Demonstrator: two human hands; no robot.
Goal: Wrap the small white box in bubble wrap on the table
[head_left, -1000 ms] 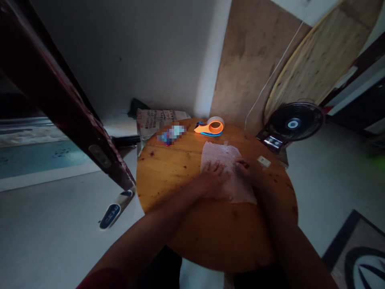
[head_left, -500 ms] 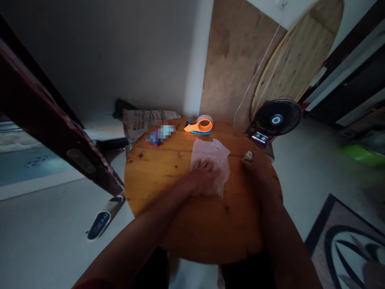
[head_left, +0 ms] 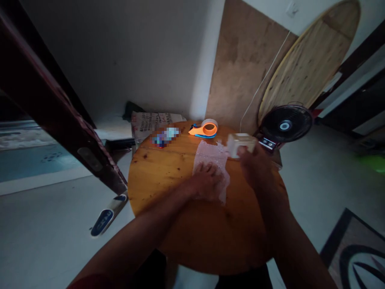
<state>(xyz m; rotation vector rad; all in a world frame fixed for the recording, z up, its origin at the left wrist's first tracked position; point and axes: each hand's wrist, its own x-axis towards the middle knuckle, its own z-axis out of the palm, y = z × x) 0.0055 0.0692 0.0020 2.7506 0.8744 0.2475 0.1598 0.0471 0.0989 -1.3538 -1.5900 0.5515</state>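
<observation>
A sheet of pinkish, clear bubble wrap (head_left: 203,154) lies on the round wooden table (head_left: 159,172). My left hand (head_left: 208,182) rests flat on its lower part with the fingers spread. To the right, my right hand (head_left: 252,162) is closed on a small cream-coloured box (head_left: 240,144), raised over the table beside the wrap's upper right edge. The box is blurred, and the hand covers its near side. Beyond the wrap stands an orange and blue tape dispenser (head_left: 207,129) with a roll of tape in it.
A pixelated packet (head_left: 166,137) lies at the table's far left, with a printed sack (head_left: 150,124) behind. A black fan (head_left: 285,124) stands past the right edge. An oval wooden board (head_left: 315,56) leans on the wall. A blue and white object (head_left: 105,218) lies on the floor at left.
My right hand has lifted the cream-coloured box from the right side of the table and brought it up and left. My left hand has stayed on the bubble wrap. The view has shifted slightly.
</observation>
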